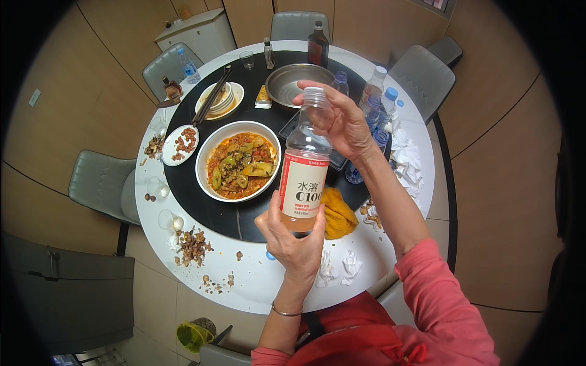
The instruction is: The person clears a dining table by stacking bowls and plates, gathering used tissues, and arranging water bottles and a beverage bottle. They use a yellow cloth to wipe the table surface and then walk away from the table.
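A clear plastic drink bottle (306, 178) with a white cap (314, 93) and a cream and red label stands upright in front of me, some pinkish drink at its bottom. My left hand (293, 235) grips it around the base. Up at the cap, my right hand (341, 116) has its fingers curled around the neck and cap. Below and behind the bottle lies an orange cloth (339, 214) at the turntable's edge. To the left is a white bowl (238, 161) of cooked food with green peppers in red oil.
On the black turntable (229, 219) are a steel basin (286, 80), stacked dishes (222, 103) with chopsticks, a peanut plate (180, 145) and a dark glass bottle (317, 48). Several plastic bottles (374, 84) and crumpled tissues (406, 158) line the right. Food scraps (194, 247) lie front left; chairs (421, 78) surround the table.
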A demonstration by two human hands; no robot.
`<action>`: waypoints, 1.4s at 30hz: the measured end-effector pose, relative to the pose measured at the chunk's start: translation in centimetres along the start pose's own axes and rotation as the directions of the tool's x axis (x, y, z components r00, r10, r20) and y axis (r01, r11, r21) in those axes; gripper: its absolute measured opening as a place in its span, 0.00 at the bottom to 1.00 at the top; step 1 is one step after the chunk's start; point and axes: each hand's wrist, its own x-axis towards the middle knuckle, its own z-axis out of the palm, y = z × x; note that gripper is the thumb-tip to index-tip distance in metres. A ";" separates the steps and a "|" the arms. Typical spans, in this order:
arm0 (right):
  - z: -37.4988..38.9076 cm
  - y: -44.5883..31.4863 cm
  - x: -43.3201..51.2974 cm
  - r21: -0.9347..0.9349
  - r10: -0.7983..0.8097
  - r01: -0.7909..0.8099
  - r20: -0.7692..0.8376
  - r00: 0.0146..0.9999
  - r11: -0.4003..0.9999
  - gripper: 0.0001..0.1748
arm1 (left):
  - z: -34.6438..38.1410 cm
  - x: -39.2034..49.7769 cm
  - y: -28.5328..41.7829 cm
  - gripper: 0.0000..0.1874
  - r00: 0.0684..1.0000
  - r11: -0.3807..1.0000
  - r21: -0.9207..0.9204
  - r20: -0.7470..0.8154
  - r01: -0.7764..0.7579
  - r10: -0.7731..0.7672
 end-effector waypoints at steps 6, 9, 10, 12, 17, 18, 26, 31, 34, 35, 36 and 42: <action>0.2 -0.1 -0.1 0.007 0.015 -0.015 -0.039 0.999 1.000 0.38 | 0.1 -0.1 0.0 0.43 1.000 1.000 -0.027 0.012 0.015 -0.015; 0.1 -0.2 -0.2 -0.016 0.002 -0.003 -0.027 1.000 1.000 0.34 | 0.3 -0.2 -0.1 0.44 0.998 0.997 -0.053 0.035 0.058 -0.056; 0.0 -0.2 -0.2 -0.027 -0.004 0.003 -0.020 1.000 1.000 0.32 | 0.4 -0.2 -0.1 0.45 0.997 0.996 -0.061 0.037 0.063 -0.061; -0.2 -0.2 -0.3 -0.043 -0.002 0.002 -0.004 1.000 0.999 0.32 | 0.5 -0.3 -0.2 0.45 0.993 0.990 -0.094 0.055 0.106 -0.101; -0.6 -0.1 -0.3 -0.068 -0.022 0.021 -0.001 1.000 0.997 0.32 | 0.6 -0.4 -0.3 0.46 0.991 0.986 -0.106 0.070 0.125 -0.118; -0.7 -0.1 -0.3 -0.069 -0.018 0.018 -0.003 1.000 0.997 0.31 | 0.5 -0.4 -0.2 0.46 0.989 0.984 -0.116 0.076 0.132 -0.124; -0.5 -0.1 -0.5 -0.077 -0.014 0.011 -0.037 0.999 0.997 0.31 | 0.8 -0.6 -0.5 0.46 0.994 0.995 -0.056 0.072 0.087 -0.083; 0.5 -0.8 -1.0 -0.374 -0.001 -0.028 -0.076 0.997 0.927 0.25 | 2.3 -1.6 -3.5 0.46 0.842 0.716 -0.446 0.345 0.537 -0.416; 1.0 -0.4 -1.1 -0.529 -0.033 -0.042 -0.132 0.991 0.848 0.24 | 3.2 -1.9 -6.3 0.45 0.719 0.404 -0.595 0.571 0.695 -0.397; 1.0 -0.1 -1.2 -0.585 -0.066 -0.013 -0.114 0.991 0.811 0.24 | 3.3 -1.9 -7.3 0.45 0.666 0.367 -0.556 0.634 0.746 -0.392; 1.1 0.4 -1.1 -0.548 -0.067 -0.020 -0.139 0.988 0.836 0.24 | 3.5 -1.8 -8.2 0.45 0.612 0.312 -0.526 0.698 0.791 -0.373; 0.4 3.1 -1.5 -0.768 -0.214 0.016 -0.158 0.964 0.640 0.23 | 4.8 -3.0 -10.2 0.39 0.526 0.224 -0.482 0.704 0.847 -0.477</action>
